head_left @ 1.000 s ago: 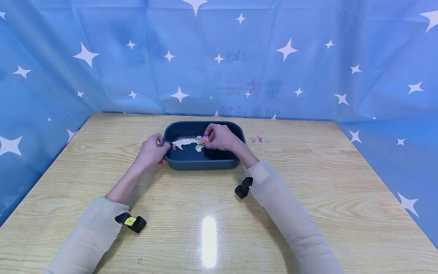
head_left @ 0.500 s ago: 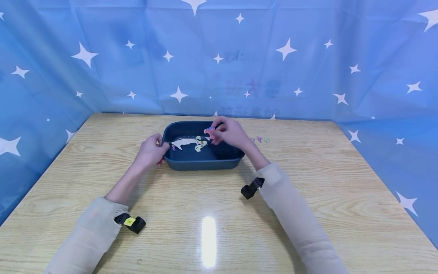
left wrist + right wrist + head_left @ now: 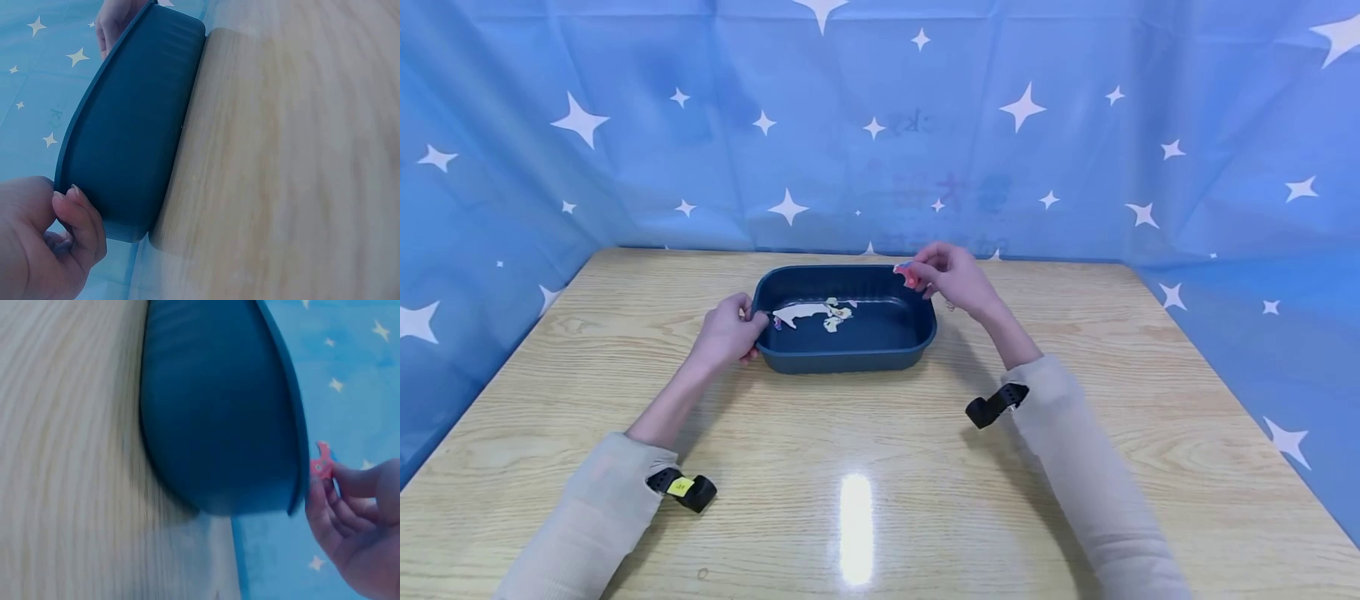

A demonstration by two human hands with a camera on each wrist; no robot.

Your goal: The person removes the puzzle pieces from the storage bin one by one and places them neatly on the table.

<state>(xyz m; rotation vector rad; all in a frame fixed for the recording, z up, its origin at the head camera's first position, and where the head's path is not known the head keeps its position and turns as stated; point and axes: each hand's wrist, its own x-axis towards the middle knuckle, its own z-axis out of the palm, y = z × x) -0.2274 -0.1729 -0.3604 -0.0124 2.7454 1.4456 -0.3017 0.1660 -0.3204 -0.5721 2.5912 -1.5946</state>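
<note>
A dark blue bin (image 3: 850,362) stands on the wooden table, its long side toward me. My left hand (image 3: 727,329) grips the bin's left rim, thumb over the edge and fingers curled outside, as the left wrist view (image 3: 75,219) also shows. Above the bin's right end, my right hand (image 3: 957,279) pinches a small pink-red flat piece with an irregular outline (image 3: 907,275) between thumb and fingers. Inside the bin lie a white elongated cutout (image 3: 799,312), several pale yellowish pieces (image 3: 832,323) and a small purple piece (image 3: 777,323).
Right of the bin, small coloured pieces are mostly hidden behind my right hand. The wooden table (image 3: 775,467) extends around the bin. A blue curtain with white stars (image 3: 850,167) hangs along the table's back and sides.
My right hand has lifted the pink-red piece from among the pieces in the bin and carried it rightward to above the right rim. My left hand has stayed on the left rim.
</note>
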